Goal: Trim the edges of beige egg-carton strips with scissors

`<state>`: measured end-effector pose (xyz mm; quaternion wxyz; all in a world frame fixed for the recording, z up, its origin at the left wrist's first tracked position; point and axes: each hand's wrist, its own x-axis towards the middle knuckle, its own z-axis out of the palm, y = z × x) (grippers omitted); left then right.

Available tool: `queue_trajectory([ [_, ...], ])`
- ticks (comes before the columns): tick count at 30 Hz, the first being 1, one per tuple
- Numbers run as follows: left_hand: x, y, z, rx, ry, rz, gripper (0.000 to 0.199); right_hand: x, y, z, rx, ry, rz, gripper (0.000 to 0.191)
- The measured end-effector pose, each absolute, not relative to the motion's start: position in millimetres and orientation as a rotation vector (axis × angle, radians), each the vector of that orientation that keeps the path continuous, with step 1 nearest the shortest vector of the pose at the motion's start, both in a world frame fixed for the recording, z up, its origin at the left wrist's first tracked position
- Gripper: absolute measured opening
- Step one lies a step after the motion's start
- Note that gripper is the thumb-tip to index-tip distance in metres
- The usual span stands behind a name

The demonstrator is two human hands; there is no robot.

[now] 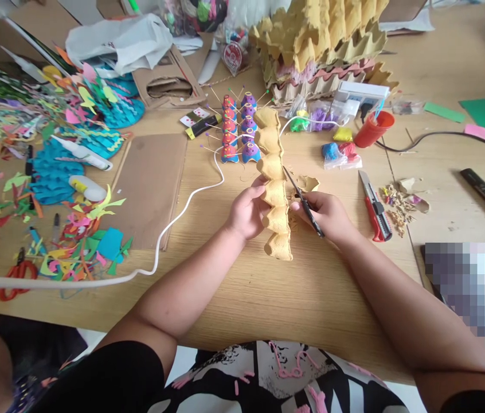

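My left hand (247, 211) is closed around a yellow egg carton strip (276, 195), a single row of several cups held upright over the table. In my right hand (326, 217) is a pair of black-handled scissors (309, 213). The scissors' blades point up and away, touching or very close to the strip's right edge; I cannot tell how far the blades are parted. A small cut-off carton piece (309, 183) lies just behind my right hand. Beyond the strip stand two rows of painted carton cups, red ones (229, 129) and purple ones (249, 127), with pins sticking out.
A white cable (186, 206) runs across the table on the left. Paper scraps (92, 252), orange-handled scissors (18, 275) and cardboard (150, 189) lie left. Rightward are a box cutter (375, 206), a red cup (375, 129) and carton shavings (403, 203). Egg cartons (324, 46) are stacked behind.
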<state>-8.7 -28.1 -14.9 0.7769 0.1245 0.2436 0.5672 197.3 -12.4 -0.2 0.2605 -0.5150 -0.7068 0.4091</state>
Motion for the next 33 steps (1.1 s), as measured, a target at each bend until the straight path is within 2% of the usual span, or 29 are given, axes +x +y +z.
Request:
queue_trajectory([
  [11,-8,-29,-14,0.364,0.563,1.211,0.062,197,-12,-2,-1.314,-1.786,1.295,0.072],
  [18,-8,-29,-13,0.313,0.550,1.198,0.060,197,-12,-1,-1.333,-1.739,1.257,0.073],
  [24,-7,-29,-11,0.250,0.638,1.226,0.051,202,-11,1,-1.416,-1.499,1.342,0.070],
  [33,-7,-29,-16,0.364,0.620,1.219,0.038,202,-14,6,-1.211,-1.727,1.387,0.077],
])
